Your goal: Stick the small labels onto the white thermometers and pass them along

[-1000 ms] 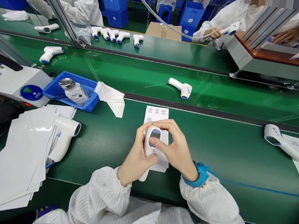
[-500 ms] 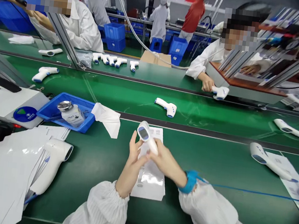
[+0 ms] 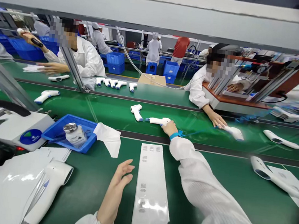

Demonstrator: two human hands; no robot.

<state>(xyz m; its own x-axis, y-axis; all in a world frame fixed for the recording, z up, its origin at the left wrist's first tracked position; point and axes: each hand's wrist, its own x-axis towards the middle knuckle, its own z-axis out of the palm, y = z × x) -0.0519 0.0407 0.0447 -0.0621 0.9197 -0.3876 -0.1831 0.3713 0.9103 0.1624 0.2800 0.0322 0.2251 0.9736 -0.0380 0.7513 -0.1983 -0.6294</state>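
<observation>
On the green belt, my right hand has its fingers closed on one end of a white handheld infrared thermometer, which lies on its side. Just left of it rests another white thermometer. My left hand hovers over the green bench with fingers apart, holding nothing. Beside it lies a stack of label sheets with small printed blocks. A blue wrist strap circles my right wrist.
A blue tray with a metal-capped bottle stands left, near a white cloth. Thermometers lie at left and right. Across the belt, a co-worker's hand touches a thermometer. A white beam spans overhead.
My right hand has moved forward from above the label sheets to the belt with the thermometer. My left hand has come away from it and back. The view has tilted up.
</observation>
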